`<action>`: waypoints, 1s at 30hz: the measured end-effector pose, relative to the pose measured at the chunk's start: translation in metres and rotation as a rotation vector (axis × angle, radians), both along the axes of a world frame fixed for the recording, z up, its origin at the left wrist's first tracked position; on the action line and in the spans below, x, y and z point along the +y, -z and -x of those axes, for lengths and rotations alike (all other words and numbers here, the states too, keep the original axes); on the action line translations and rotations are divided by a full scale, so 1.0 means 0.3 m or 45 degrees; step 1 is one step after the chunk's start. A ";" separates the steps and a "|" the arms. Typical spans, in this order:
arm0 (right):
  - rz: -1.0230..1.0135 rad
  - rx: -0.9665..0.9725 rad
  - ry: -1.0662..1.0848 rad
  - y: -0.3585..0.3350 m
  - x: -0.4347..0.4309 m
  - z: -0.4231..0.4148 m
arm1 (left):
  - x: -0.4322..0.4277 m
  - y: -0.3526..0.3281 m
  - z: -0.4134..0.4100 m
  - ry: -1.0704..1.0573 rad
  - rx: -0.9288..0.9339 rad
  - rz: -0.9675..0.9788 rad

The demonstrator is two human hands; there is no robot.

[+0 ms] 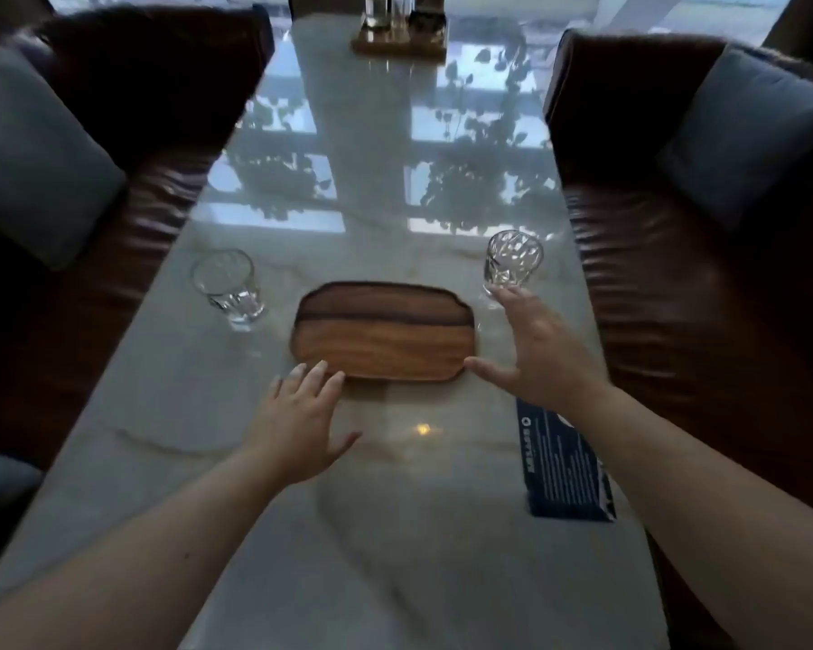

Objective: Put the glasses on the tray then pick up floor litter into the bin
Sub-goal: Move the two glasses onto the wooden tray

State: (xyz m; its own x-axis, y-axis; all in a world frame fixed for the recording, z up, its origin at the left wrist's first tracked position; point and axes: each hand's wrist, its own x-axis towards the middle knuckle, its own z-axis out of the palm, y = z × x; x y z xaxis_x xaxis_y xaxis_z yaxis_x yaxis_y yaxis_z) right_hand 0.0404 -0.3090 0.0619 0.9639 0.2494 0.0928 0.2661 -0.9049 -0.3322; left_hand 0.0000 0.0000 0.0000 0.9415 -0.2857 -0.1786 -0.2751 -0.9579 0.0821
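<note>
Far left, a dark leather seat with a grey cushion runs along the left edge of the surface, which is glossy pale marble-look stone with strong window reflections. Near that left edge stands the plain glass, clear, smooth rim, thick heavy base, upright, empty as far as I can tell, apart from the tray. Left hand hovers low over the surface, fingers spread wide, holding nothing, fingertips just at the tray's near left corner. Wooden tray sits mid-surface, rounded rectangle, raised lip, two-tone grain with a dark band, nothing on it. Right hand is spread open too, empty, thumb near the tray's near right corner, fingers reaching up to the base of the faceted glass; contact unclear. That glass is cut-pattern, clear, upright, near the right edge, just beside the tray's far right corner. A dark blue printed card lies flat by the right edge under the right forearm. Both glasses are off the tray, no floor litter or bin in view. Risks, judged: slick glass on polished stone, a sideways nudge from the open right fingers could tip or skid the faceted glass toward the right edge; glare hides the rims; the forearm could drag the card off.
</note>
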 end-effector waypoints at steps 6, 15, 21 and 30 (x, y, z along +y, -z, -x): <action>-0.315 0.164 0.274 0.136 -0.054 -0.087 | 0.010 0.171 0.001 -0.335 0.097 -0.044; -0.831 0.286 0.632 0.313 -0.130 -0.292 | -0.029 0.245 0.015 -0.453 -0.055 -0.012; -0.955 0.265 0.701 0.358 -0.101 -0.439 | -0.027 0.254 0.014 -0.455 -0.045 -0.010; -1.196 0.077 0.805 0.379 -0.061 -0.534 | -0.023 0.269 0.009 -0.463 -0.061 0.044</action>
